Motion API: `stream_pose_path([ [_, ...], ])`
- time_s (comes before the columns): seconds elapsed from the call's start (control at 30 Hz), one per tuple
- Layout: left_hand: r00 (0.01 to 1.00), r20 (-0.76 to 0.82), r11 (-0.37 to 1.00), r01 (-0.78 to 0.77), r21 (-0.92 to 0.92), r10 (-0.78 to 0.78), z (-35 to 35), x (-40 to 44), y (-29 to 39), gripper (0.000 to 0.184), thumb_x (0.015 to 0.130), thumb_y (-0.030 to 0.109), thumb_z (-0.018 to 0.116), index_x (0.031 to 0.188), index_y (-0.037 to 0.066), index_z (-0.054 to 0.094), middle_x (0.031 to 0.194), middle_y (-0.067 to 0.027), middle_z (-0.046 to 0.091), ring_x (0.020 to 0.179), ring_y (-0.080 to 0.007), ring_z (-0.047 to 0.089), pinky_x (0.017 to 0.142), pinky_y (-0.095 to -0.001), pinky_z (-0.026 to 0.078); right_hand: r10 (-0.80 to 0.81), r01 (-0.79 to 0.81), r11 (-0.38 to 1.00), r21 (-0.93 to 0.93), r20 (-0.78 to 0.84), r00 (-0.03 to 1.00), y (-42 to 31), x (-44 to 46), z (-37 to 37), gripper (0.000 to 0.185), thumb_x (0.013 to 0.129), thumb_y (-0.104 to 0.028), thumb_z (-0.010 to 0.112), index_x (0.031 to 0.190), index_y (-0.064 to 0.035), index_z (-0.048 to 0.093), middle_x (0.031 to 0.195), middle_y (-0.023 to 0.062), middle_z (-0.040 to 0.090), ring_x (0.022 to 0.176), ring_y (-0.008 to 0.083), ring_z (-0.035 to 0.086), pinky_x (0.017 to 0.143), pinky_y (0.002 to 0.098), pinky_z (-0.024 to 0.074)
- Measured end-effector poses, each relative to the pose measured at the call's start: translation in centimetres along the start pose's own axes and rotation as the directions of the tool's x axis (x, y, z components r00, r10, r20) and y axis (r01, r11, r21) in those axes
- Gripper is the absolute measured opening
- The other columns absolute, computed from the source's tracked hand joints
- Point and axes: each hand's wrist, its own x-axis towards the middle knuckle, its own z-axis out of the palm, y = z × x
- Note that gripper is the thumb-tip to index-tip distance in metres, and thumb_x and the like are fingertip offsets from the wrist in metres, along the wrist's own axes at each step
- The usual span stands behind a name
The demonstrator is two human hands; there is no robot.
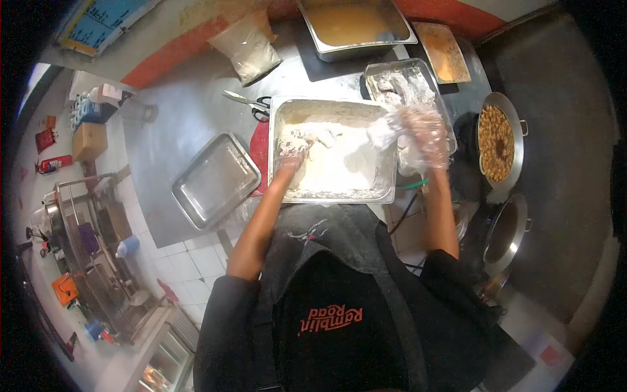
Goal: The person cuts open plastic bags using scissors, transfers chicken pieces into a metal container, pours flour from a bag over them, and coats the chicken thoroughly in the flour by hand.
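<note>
A deep metal tray of white flour (346, 163) stands right in front of me. My left hand (292, 151) is down in the left side of this tray, coated in flour. Its fingers are partly buried beside some floured lumps (325, 136), so their grip is hidden. Over the tray's right rim is my right hand (426, 134), in a clear plastic glove and smeared by motion. A blurred whitish patch shows at its fingers; I cannot make out what it is. Behind that hand sits a smaller metal tray (418, 65) with flour-coated pieces in it.
Scissors (247, 101) and a bag of white powder (251, 59) lie at the back left. A shallow metal tray (189, 189) rests at left. A deep pan (356, 49) holds brownish liquid. Right are a pan of frying pieces (496, 144) and another pan (506, 235).
</note>
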Motion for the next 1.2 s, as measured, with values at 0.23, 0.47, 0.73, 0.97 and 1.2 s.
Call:
stream_pose_path([
  [0.23,0.975,0.084,0.959,0.219,-0.182,-0.207,-0.7,-1.6,3.6,0.037,0.091,0.02,0.049,0.125,0.004,0.054,0.123,-0.0055,0.055,0.111,-0.0151,0.05,0.095,-0.0272,0.04,-0.259,0.215,0.901,-0.377,-0.071,0.963,2.6,4.3,-3.5,0.015,0.084,-0.017,0.065,0.095,-0.0068,0.068,0.088,0.0092,0.068,0.078,0.0166,0.065,0.069,0.0292,0.053],
  [0.47,0.998,-0.001,0.997,-0.066,0.032,0.066,1.4,1.2,-1.1,0.035,0.091,0.028,0.046,0.116,0.007,0.06,0.122,-0.0113,0.057,0.114,-0.0245,0.05,0.099,-0.0363,0.037,-0.358,0.331,0.833,-0.443,0.024,0.933,0.5,0.3,5.1,0.019,0.084,-0.018,0.064,0.097,-0.0041,0.063,0.094,0.0083,0.064,0.085,0.0192,0.061,0.078,0.033,0.0493],
  [0.73,0.943,-0.066,0.916,-0.3,0.267,0.327,1.8,3.0,-1.1,0.043,0.092,0.031,0.044,0.122,0.002,0.054,0.125,-0.0163,0.054,0.114,-0.0293,0.05,0.099,-0.0379,0.037,0.263,-0.065,0.839,-0.54,0.297,0.918,4.6,0.8,16.1,0.055,0.078,-0.044,0.064,0.1,0.0061,0.06,0.102,0.0223,0.062,0.098,0.0322,0.059,0.087,0.0382,0.0471],
  [0.97,0.898,-0.22,0.892,-0.42,-0.169,0.381,-0.9,1.7,0.1,0.035,0.087,0.017,0.057,0.118,0.002,0.055,0.119,-0.0125,0.056,0.109,-0.023,0.053,0.095,-0.0327,0.041,-0.312,0.354,0.872,-0.338,0.173,0.934,5.5,-1.8,14.7,0.021,0.08,-0.018,0.065,0.097,-0.005,0.066,0.103,0.0122,0.065,0.098,0.0272,0.06,0.092,0.0368,0.0454],
  [1.2,0.971,-0.091,0.975,-0.22,0.012,0.22,-0.9,2.4,1.2,0.03,0.084,0.02,0.056,0.109,0.004,0.063,0.116,-0.0162,0.059,0.105,-0.0287,0.055,0.094,-0.0375,0.041,-0.301,0.366,0.798,-0.479,0.208,0.931,3.6,-3.1,9.8,0.022,0.078,-0.005,0.061,0.098,-0.0066,0.067,0.097,0.0099,0.068,0.099,0.0233,0.061,0.097,0.0355,0.043],
])
